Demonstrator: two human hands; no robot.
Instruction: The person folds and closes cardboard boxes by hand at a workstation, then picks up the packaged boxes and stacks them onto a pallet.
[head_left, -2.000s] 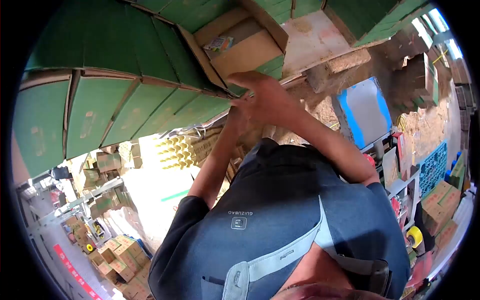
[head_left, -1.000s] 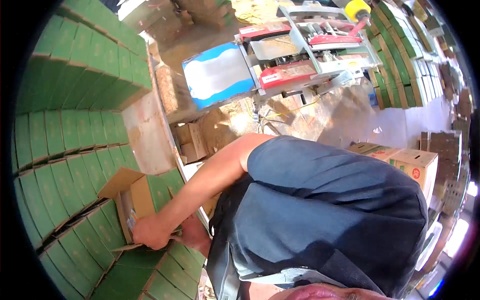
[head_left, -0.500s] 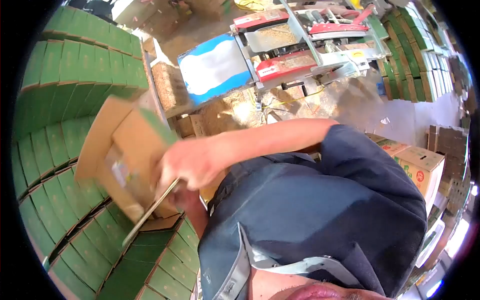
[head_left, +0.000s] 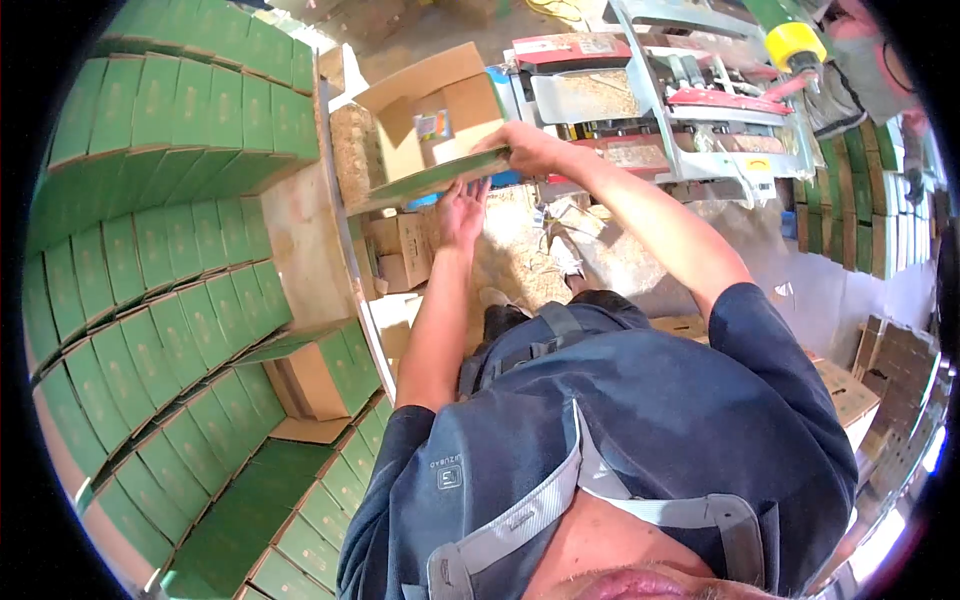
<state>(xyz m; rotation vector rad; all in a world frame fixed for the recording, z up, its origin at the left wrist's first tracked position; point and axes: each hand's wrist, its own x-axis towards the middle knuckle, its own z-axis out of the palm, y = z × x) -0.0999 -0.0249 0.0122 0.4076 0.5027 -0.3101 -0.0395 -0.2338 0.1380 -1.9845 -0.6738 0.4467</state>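
An open carton [head_left: 475, 95], brown inside and green outside, is held out in front of me, over the near end of the machine. A small packet [head_left: 432, 125] with coloured print lies inside it. My right hand [head_left: 535, 150] is closed on the right end of the green near flap [head_left: 425, 180]. Just under that flap, my left hand [head_left: 462, 212] is palm up with fingers apart, at or touching its lower edge.
Rows of green cartons [head_left: 130, 230] are stacked on the left, one open carton [head_left: 315, 375] among them. A red and grey machine [head_left: 660, 100] stands ahead. A person's shoe [head_left: 835, 100] shows at the upper right, near more stacked cartons [head_left: 850, 200].
The carton has moved from the left stacks up and right to the machine's end, with my right hand on it. My left hand, mostly hidden before, now shows below the flap.
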